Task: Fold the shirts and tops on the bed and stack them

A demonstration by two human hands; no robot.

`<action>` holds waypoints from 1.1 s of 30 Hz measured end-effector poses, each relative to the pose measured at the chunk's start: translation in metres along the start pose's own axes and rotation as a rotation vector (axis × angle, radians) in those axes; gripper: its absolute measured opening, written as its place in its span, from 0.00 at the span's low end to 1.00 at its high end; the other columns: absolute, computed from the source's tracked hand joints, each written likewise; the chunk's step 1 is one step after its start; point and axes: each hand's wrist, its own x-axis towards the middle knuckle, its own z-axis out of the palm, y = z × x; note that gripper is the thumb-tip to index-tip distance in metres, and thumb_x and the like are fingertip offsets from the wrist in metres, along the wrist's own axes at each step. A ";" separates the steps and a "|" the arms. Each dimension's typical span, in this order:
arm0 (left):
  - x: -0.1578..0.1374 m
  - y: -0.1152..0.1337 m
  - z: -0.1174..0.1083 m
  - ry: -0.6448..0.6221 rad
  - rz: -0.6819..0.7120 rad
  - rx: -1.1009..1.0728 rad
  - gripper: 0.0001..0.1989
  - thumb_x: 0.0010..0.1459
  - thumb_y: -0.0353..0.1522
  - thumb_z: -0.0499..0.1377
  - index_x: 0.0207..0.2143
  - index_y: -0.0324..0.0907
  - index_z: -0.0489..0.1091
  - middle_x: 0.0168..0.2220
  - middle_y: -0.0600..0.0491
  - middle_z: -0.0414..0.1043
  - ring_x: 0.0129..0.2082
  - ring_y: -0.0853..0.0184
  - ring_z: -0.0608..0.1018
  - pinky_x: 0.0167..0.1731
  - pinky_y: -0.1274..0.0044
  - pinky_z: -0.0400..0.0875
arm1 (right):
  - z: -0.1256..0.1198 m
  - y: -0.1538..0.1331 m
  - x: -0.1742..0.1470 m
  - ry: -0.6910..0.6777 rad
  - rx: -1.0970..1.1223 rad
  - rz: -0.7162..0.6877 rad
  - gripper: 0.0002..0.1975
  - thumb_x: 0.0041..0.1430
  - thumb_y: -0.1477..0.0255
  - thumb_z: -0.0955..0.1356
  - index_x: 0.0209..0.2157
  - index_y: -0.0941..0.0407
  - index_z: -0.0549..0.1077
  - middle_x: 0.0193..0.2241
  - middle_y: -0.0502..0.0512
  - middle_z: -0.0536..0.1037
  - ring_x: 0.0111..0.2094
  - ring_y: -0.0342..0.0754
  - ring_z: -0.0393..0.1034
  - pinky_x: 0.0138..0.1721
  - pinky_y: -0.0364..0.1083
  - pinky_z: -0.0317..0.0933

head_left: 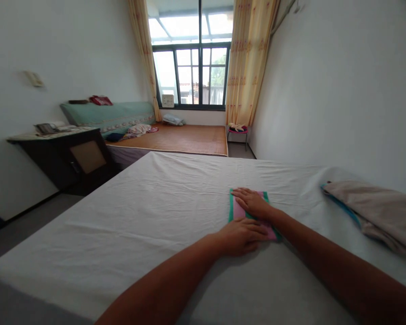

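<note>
Head view: hands flat on partly hidden pink-green cloth; forearms cropped

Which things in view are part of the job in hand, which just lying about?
In the job:
- pink-and-green piece, under both hands
- left hand, right hand
- white sheet beneath

Lying about:
- beige cloth, right
- square clock by the window

The left hand and right hand hide part of the pink-and-green cloth from me; the right edge crops the beige fabric, and I find the square clock too small to read.
</note>
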 end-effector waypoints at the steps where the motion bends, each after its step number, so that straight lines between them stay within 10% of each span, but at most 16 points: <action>1: 0.000 -0.002 -0.001 0.037 -0.014 -0.047 0.17 0.63 0.30 0.51 0.53 0.44 0.70 0.52 0.52 0.73 0.54 0.65 0.71 0.57 0.73 0.62 | -0.001 -0.003 -0.010 0.005 -0.007 -0.006 0.24 0.68 0.64 0.54 0.60 0.54 0.65 0.60 0.57 0.67 0.62 0.51 0.57 0.62 0.57 0.51; 9: -0.001 -0.029 -0.004 0.458 -0.308 -0.030 0.17 0.57 0.24 0.53 0.45 0.44 0.74 0.44 0.51 0.75 0.47 0.65 0.73 0.52 0.70 0.68 | -0.014 -0.017 -0.076 0.049 0.041 -0.053 0.25 0.66 0.65 0.59 0.63 0.55 0.61 0.63 0.58 0.63 0.63 0.53 0.54 0.62 0.57 0.50; 18: -0.005 -0.046 0.002 0.328 -0.685 0.201 0.21 0.64 0.36 0.50 0.58 0.45 0.64 0.60 0.46 0.63 0.60 0.59 0.65 0.59 0.62 0.60 | -0.032 -0.036 -0.080 0.155 0.179 -0.084 0.22 0.62 0.72 0.63 0.58 0.53 0.67 0.57 0.58 0.70 0.60 0.53 0.60 0.61 0.58 0.53; 25: -0.004 -0.052 0.001 0.271 -0.634 0.268 0.21 0.65 0.35 0.49 0.60 0.48 0.63 0.64 0.51 0.57 0.63 0.62 0.60 0.63 0.64 0.55 | -0.033 -0.047 -0.085 0.037 0.158 -0.157 0.25 0.63 0.67 0.63 0.61 0.53 0.63 0.61 0.58 0.65 0.62 0.55 0.55 0.62 0.59 0.49; 33: 0.000 -0.040 -0.001 0.182 -0.771 0.299 0.23 0.66 0.38 0.46 0.63 0.55 0.58 0.63 0.51 0.60 0.63 0.59 0.61 0.60 0.61 0.57 | -0.049 -0.031 -0.081 0.061 0.473 -0.231 0.14 0.66 0.68 0.60 0.41 0.53 0.76 0.46 0.55 0.78 0.53 0.48 0.67 0.56 0.53 0.60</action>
